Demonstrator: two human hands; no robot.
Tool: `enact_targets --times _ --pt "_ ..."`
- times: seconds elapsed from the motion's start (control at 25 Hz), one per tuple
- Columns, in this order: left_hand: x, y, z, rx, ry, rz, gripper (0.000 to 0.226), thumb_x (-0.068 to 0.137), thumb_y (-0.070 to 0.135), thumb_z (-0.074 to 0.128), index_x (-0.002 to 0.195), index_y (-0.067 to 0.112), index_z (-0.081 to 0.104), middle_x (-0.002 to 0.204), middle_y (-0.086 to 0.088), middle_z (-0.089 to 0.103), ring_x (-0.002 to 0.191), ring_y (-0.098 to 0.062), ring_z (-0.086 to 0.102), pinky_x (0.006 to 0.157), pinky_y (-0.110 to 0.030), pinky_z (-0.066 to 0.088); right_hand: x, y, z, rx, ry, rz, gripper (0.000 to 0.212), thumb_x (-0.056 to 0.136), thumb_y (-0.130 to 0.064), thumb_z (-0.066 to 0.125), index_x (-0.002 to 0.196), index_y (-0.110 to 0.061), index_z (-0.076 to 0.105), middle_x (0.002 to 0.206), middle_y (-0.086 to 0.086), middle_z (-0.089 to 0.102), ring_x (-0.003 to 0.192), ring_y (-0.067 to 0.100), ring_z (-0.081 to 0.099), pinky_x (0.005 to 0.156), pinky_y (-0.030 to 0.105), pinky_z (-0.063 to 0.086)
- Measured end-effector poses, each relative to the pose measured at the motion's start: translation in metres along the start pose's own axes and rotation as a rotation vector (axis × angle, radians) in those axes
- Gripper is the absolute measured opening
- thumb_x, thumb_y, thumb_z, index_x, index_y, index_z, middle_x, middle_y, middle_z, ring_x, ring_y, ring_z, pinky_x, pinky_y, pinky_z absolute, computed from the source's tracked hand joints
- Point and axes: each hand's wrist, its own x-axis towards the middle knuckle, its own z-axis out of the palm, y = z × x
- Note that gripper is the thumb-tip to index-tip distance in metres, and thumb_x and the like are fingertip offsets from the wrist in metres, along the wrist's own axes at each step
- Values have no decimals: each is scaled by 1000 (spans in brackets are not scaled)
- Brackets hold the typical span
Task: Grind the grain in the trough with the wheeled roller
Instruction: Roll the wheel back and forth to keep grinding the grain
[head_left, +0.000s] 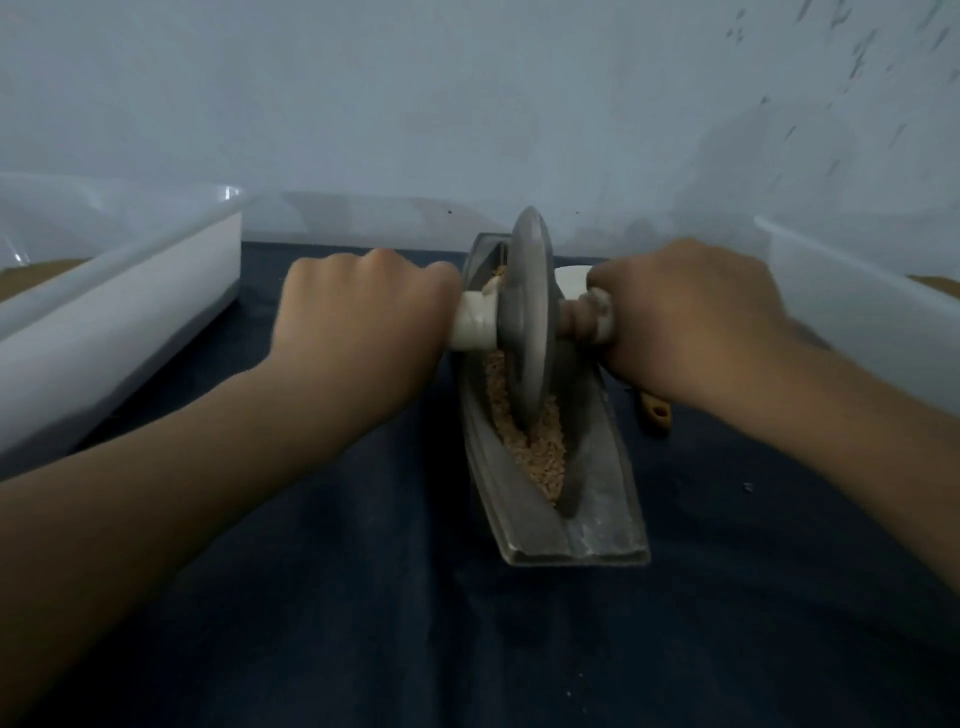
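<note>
A pale wall (467, 104) filled the upper half of the view, and below it a dark blue cloth (363, 597) covered the work surface. A white plastic tub (130, 291) lay on the cloth at the far left, and a second white tub (857, 312) stood at the far right, both cut off by the frame. Both forearms reached in from the lower corners. The left hand (363, 312) was curled in a fist round the white left handle (475, 322) of the wheeled roller, knuckles up. The right hand (691, 322) was wrapped in the same way round the handle on the other side, where only a short stub showed. Between the arms, right of centre, the grey metal trough (597, 519) lay lengthwise on the cloth, boat-shaped, its near end blunt and its far end near the wall. The roller's grey disc (527, 312) stood upright on edge in the far half of the trough's groove, its lower rim sunk into the grain (540, 457). The tan, coarse grain lay along the groove, heaped mostly in the near half in front of the disc. Part of a small white dish (574, 280) showed just behind the disc, beside the right thumb. The end of a wooden handle (655, 415) stuck out from under the right wrist, just beside the trough. A small pale crumb (748, 487) lay alone on the cloth to the right.
</note>
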Motion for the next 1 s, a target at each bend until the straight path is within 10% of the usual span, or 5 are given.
enact_targets --times 0.16,0.52,0.8,1.0 --pt "48 5 26 -26 1 -63 4 86 12 57 87 16 57 65 -4 45 65 -33 59 52 -31 27 47 -4 30 72 6 117 13 88 -25 61 78 -26 51 68 0 44 57 21 41 50 27 27" --pt "-15 -4 -23 -18 83 86 41 60 14 72 69 18 32 50 2 21 45 -15 7 50 -19 8 -35 3 -17 53 87 -31 38 61 -33 68 58 -29 30 49 -10 31 41 10 26 47 16 16" --pt "40 3 20 -75 -35 -79 1 84 19 60 85 18 60 66 -5 47 65 -35 60 53 -32 31 42 -6 18 47 -52 81 16 87 -21 62 78 -26 51 76 4 54 63 25 47 53 29 31" --pt "25 1 15 -69 -19 -71 13 84 20 60 79 21 49 62 -4 44 54 -30 49 50 -30 26 29 -7 6 73 -36 25 25 84 -16 65 76 -27 44 67 -3 39 61 22 46 51 28 26"
